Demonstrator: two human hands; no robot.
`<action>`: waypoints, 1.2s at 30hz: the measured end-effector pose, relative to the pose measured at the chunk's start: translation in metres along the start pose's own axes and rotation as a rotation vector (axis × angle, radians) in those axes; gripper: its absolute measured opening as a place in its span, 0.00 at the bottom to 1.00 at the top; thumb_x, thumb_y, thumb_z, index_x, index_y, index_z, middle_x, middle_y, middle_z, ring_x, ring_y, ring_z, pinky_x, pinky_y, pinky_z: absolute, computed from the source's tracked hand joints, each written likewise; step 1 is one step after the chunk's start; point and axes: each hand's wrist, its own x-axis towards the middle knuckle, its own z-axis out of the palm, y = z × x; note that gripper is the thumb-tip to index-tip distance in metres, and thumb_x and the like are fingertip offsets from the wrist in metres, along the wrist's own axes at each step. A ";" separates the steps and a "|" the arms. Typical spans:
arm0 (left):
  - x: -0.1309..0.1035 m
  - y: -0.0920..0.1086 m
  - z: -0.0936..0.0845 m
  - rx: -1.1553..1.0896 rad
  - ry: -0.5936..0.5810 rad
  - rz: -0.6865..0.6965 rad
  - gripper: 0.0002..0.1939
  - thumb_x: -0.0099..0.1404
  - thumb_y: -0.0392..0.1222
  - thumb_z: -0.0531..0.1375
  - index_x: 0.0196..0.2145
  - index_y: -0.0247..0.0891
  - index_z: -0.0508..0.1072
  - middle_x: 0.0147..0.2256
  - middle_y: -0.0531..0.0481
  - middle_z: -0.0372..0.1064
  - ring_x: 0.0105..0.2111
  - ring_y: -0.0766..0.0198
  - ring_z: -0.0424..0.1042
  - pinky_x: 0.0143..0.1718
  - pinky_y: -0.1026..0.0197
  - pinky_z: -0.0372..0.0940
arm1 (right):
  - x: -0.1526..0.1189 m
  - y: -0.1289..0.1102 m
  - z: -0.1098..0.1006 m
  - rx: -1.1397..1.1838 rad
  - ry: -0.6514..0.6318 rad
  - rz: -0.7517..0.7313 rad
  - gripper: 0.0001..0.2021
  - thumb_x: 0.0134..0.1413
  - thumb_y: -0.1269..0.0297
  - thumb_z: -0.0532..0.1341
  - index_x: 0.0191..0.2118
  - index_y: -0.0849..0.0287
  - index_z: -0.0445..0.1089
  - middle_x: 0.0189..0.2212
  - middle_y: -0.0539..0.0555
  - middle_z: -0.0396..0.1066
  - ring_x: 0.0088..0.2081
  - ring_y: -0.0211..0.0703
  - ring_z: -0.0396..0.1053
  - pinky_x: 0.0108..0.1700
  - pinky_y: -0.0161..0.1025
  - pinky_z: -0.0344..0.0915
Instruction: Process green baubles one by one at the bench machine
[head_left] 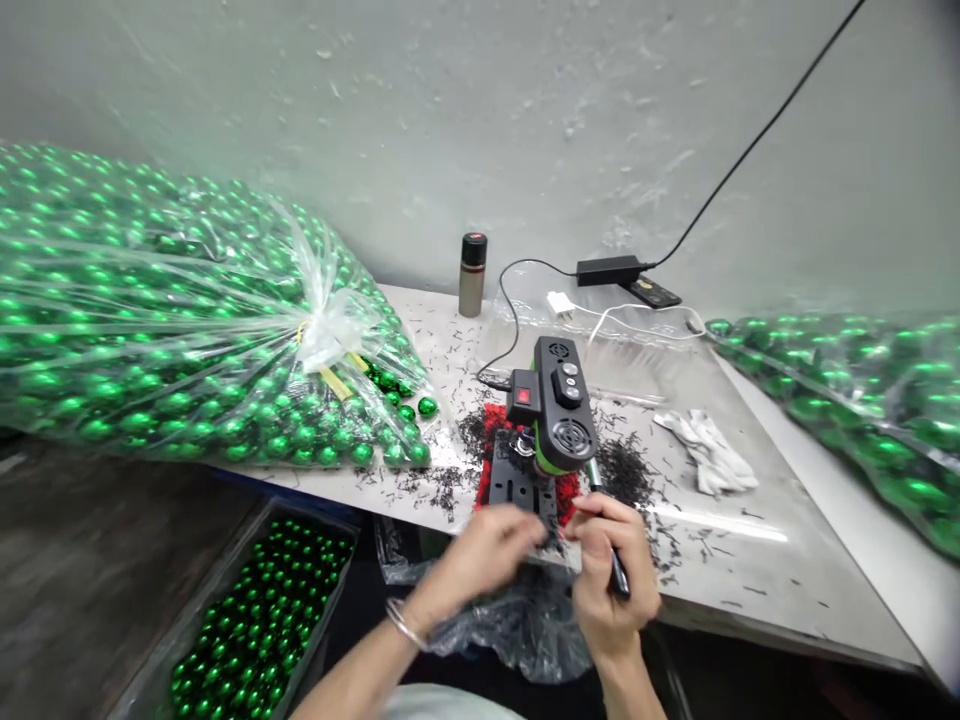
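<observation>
My right hand [616, 565] grips a slim black pen-like tool [619, 574], whose light upper end points up beside the machine. In front of the machine's base, my left hand [501, 540] has its fingers curled together, slightly blurred; what they pinch, if anything, is hidden. Between and beyond both hands stands a small black and green machine [564, 405] with round vents, buttons and a red switch [523, 395]. Its dark slotted base plate [517, 483] sits on a red mat [482, 490]. Small black slivers [624, 470] lie heaped and scattered around it.
A large clear bag of shiny green balls [187, 330] covers the table's left side; another bag [862, 390] lies at right. Below left stands a bin of green balls [255, 610]. A bottle [472, 275], power adapter [609, 270], cables and white gloves [709, 450] are on the table.
</observation>
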 end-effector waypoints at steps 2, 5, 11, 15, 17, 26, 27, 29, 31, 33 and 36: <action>0.030 0.001 -0.055 0.194 0.272 0.032 0.13 0.71 0.43 0.55 0.40 0.40 0.80 0.38 0.46 0.80 0.38 0.58 0.77 0.42 0.57 0.70 | -0.002 0.001 0.002 0.020 0.013 0.029 0.08 0.62 0.75 0.55 0.34 0.58 0.68 0.35 0.53 0.72 0.38 0.41 0.73 0.38 0.40 0.70; 0.069 -0.011 -0.111 0.605 0.525 -0.067 0.13 0.71 0.39 0.56 0.48 0.36 0.77 0.43 0.38 0.77 0.44 0.51 0.75 0.48 0.52 0.68 | -0.002 0.001 0.004 0.033 0.023 0.042 0.08 0.62 0.75 0.56 0.33 0.57 0.67 0.36 0.53 0.71 0.37 0.41 0.72 0.37 0.40 0.70; 0.098 -0.034 -0.117 0.992 0.322 -0.238 0.12 0.71 0.39 0.56 0.47 0.31 0.75 0.45 0.32 0.77 0.49 0.44 0.74 0.50 0.50 0.64 | -0.003 0.001 0.005 0.026 0.029 0.042 0.09 0.62 0.76 0.55 0.33 0.57 0.67 0.35 0.53 0.71 0.35 0.41 0.72 0.37 0.41 0.70; 0.099 -0.032 -0.113 0.847 0.326 -0.238 0.13 0.69 0.39 0.59 0.49 0.33 0.74 0.45 0.34 0.77 0.47 0.45 0.75 0.49 0.50 0.65 | -0.006 0.005 0.004 0.037 0.016 0.045 0.08 0.62 0.75 0.55 0.34 0.57 0.68 0.37 0.54 0.72 0.34 0.41 0.72 0.35 0.41 0.70; 0.094 -0.029 -0.117 0.604 0.386 -0.256 0.14 0.67 0.39 0.60 0.49 0.34 0.74 0.44 0.38 0.77 0.43 0.48 0.76 0.45 0.53 0.67 | -0.007 0.005 0.004 0.031 0.009 0.035 0.07 0.62 0.75 0.55 0.35 0.57 0.68 0.37 0.54 0.72 0.35 0.41 0.72 0.35 0.41 0.70; 0.041 -0.017 -0.092 -0.948 0.318 -0.327 0.18 0.68 0.40 0.63 0.55 0.37 0.75 0.39 0.46 0.77 0.28 0.71 0.74 0.24 0.72 0.67 | -0.005 0.004 0.006 0.011 0.033 0.000 0.08 0.62 0.76 0.55 0.35 0.57 0.67 0.35 0.52 0.71 0.34 0.41 0.72 0.37 0.41 0.70; 0.038 -0.015 -0.085 -1.006 0.290 -0.357 0.17 0.69 0.39 0.62 0.55 0.37 0.75 0.39 0.46 0.78 0.30 0.69 0.76 0.27 0.72 0.69 | -0.005 0.003 0.006 0.006 0.029 -0.002 0.08 0.62 0.76 0.55 0.35 0.57 0.67 0.34 0.52 0.71 0.34 0.41 0.72 0.37 0.41 0.70; 0.034 -0.013 -0.072 -1.076 0.252 -0.392 0.16 0.70 0.38 0.60 0.55 0.39 0.75 0.40 0.46 0.78 0.35 0.66 0.79 0.33 0.69 0.74 | -0.004 0.002 0.006 -0.005 0.018 -0.003 0.08 0.62 0.76 0.55 0.35 0.57 0.67 0.34 0.52 0.72 0.34 0.41 0.73 0.37 0.42 0.71; 0.033 -0.012 -0.060 -1.084 0.223 -0.413 0.16 0.71 0.38 0.60 0.55 0.40 0.75 0.43 0.46 0.78 0.40 0.64 0.79 0.40 0.66 0.75 | -0.003 0.001 0.005 -0.010 0.010 -0.005 0.08 0.62 0.76 0.55 0.35 0.57 0.67 0.34 0.52 0.72 0.34 0.41 0.73 0.36 0.41 0.70; 0.033 -0.013 -0.050 -1.051 0.198 -0.427 0.16 0.69 0.38 0.62 0.53 0.40 0.77 0.44 0.46 0.79 0.41 0.64 0.79 0.45 0.63 0.75 | -0.001 0.000 0.005 -0.015 0.006 -0.008 0.08 0.62 0.76 0.55 0.35 0.57 0.67 0.35 0.53 0.72 0.35 0.41 0.73 0.36 0.40 0.70; 0.035 -0.017 -0.033 -0.962 0.195 -0.432 0.15 0.63 0.38 0.67 0.49 0.38 0.79 0.44 0.46 0.79 0.39 0.65 0.79 0.49 0.59 0.74 | 0.001 -0.003 0.006 -0.019 0.008 -0.015 0.08 0.62 0.76 0.54 0.36 0.56 0.66 0.35 0.53 0.72 0.36 0.41 0.73 0.35 0.40 0.69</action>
